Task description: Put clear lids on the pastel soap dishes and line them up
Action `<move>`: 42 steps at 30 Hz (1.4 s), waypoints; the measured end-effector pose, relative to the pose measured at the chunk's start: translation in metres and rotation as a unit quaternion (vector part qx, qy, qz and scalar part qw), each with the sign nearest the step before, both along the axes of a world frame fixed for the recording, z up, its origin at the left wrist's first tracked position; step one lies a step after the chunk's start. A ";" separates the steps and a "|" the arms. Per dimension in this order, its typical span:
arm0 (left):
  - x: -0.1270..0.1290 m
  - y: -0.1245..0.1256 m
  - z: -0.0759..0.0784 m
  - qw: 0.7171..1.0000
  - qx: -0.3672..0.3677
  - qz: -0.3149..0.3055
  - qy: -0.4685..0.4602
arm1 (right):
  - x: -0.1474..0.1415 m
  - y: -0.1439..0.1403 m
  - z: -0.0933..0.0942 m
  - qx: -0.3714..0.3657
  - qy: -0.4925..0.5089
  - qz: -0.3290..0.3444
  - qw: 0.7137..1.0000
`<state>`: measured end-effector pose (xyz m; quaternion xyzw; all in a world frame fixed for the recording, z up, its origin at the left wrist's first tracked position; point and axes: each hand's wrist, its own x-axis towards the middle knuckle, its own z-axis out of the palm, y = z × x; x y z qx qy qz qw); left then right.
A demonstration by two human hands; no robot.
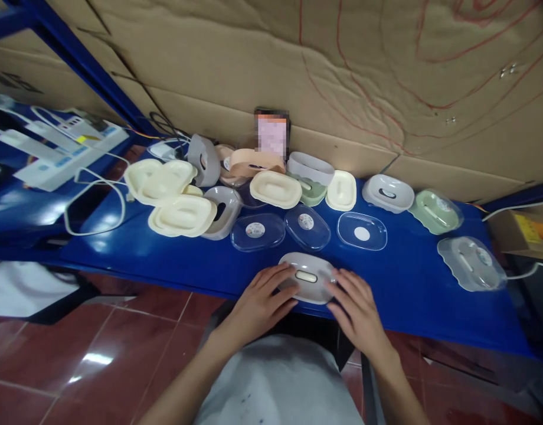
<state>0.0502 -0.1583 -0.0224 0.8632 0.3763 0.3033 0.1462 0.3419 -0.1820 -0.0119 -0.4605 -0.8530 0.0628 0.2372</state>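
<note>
At the near edge of the blue bench [165, 254], about six o'clock in the view, lies a grey oval dish [307, 277] with a small pale slot in its middle. The left hand [259, 300] rests on its nine o'clock side, fingers flat and loosely spread over the rim, and the right hand [356, 307] lies on its three o'clock side the same way; neither grip is pinching, both are laid open against the dish. Just beyond it, towards twelve o'clock, three clear lids sit in a row, each with a round sticker: one [257, 231] at eleven o'clock, one [307, 226] straight ahead, one [362, 231] at one o'clock. Farther back, a cream tray [275, 189] and a smaller cream piece [341, 190] lie near a pale green part [313, 192]. At ten o'clock a pile of cream trays [174, 198] overlaps, with a grey piece [222, 211] touching its right side. Towards two o'clock are a grey-white dish [388, 193], a green dish under a clear cover [436, 211], and, nearer the bench's right end, a clear-covered grey dish [471, 263]. A cardboard wall [386, 88] stands behind the bench, and white cables [94, 200] trail at nine o'clock.
</note>
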 end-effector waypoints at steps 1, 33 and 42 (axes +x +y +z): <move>0.002 -0.001 0.001 1.000 -0.004 0.008 -0.010 | 0.005 0.008 0.003 0.003 -0.001 -0.027 1.000; 0.010 0.005 -0.006 0.992 -0.108 0.005 -0.071 | -0.018 0.016 0.013 -0.037 -0.007 0.032 0.999; 0.009 0.005 -0.005 0.992 -0.115 -0.011 -0.047 | -0.009 0.020 0.022 -0.018 -0.106 0.108 0.988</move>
